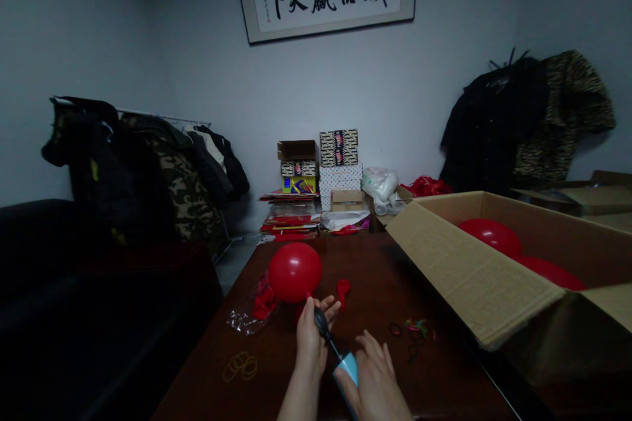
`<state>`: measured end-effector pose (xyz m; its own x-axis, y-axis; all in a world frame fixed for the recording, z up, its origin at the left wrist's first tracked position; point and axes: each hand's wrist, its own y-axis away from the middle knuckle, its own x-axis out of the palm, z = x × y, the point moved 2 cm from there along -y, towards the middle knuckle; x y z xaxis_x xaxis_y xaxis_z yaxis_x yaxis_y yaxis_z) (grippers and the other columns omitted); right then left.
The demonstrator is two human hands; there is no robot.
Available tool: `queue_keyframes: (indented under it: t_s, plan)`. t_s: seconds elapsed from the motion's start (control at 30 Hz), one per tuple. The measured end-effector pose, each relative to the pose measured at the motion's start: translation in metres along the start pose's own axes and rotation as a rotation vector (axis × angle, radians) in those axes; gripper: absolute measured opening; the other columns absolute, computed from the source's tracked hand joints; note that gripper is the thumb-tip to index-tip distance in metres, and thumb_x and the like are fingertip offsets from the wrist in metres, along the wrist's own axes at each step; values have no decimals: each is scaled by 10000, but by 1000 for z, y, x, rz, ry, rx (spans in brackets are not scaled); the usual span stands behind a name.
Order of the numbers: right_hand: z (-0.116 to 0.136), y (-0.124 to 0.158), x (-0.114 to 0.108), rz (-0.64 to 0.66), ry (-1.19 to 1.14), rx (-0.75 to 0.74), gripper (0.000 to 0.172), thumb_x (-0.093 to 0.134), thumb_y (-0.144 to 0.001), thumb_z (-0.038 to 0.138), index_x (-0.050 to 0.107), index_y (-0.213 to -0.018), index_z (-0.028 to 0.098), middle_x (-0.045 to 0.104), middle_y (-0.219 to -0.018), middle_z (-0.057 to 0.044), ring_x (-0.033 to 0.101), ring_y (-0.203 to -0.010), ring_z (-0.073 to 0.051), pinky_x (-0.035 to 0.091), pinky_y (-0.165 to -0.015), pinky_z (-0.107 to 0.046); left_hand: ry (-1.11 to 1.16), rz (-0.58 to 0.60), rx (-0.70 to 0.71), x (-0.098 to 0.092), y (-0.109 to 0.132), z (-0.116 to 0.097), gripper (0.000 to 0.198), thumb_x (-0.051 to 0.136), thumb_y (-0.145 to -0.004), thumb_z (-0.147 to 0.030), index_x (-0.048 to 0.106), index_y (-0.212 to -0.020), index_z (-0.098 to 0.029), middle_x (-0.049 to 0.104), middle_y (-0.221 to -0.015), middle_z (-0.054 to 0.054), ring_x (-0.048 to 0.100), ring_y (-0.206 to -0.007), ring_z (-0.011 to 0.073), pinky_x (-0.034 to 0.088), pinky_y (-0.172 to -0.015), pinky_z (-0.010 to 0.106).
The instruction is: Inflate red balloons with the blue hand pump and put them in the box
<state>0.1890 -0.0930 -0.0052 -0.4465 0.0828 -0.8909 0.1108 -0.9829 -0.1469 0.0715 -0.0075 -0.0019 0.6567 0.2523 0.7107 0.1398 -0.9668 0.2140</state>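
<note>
A round, inflated red balloon stands above the table at the tip of my left hand. My left fingers are closed at its neck, against the black end of a hand pump. A thin metal rod joins that black end to the light-blue body. My right hand is wrapped round the blue body, which partly hides behind the palm. Just beyond my left fingers lies a flat red balloon. Left of the inflated one, more limp red balloons sit by a clear plastic bag.
Yellow rubber bands lie at the left of the brown table; small coloured bands lie to the right. An open cardboard box with inflated red balloons stands at the right. Stacked boxes are at the back.
</note>
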Motion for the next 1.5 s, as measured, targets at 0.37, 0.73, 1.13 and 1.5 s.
queue_keyframes:
  t_s: [0.37, 0.73, 1.13, 1.5]
  plan:
    - [11, -20, -9, 8, -19, 3, 450, 381, -912, 417, 621, -1109, 91, 485, -1354, -175, 305, -1349, -304, 173, -1113, -524, -70, 14, -13, 1, -1, 4, 263, 625, -776, -411, 471, -768, -198, 736, -850, 92, 715, -767, 276, 491, -708, 337]
    - [6, -13, 8, -39, -18, -4, 400, 488, -859, 425, 642, -1069, 121, 553, -1281, -160, 358, -1316, -321, 185, -1105, -534, -119, -105, 217, -14, -20, 2, 247, 642, -768, -352, 510, -679, -163, 706, -677, 97, 674, -558, 196, 506, -592, 285]
    - [-15, 8, 27, -115, -21, -59, 498, 601, -785, 560, 664, -1039, 136, 588, -1256, -141, 381, -1303, -321, 168, -1123, -513, -57, -200, 261, -25, -38, -39, 157, 478, -885, -251, 502, -750, -176, 720, -733, 61, 696, -613, 181, 516, -630, 282]
    - [-28, 18, 28, -13, -15, -83, 471, 497, -835, 561, 677, -998, 157, 582, -1263, -142, 367, -1312, -331, 164, -1109, -553, 18, -261, 283, -32, -34, -63, 235, 451, -885, -192, 467, -651, -185, 697, -671, 40, 676, -590, 147, 553, -712, 308]
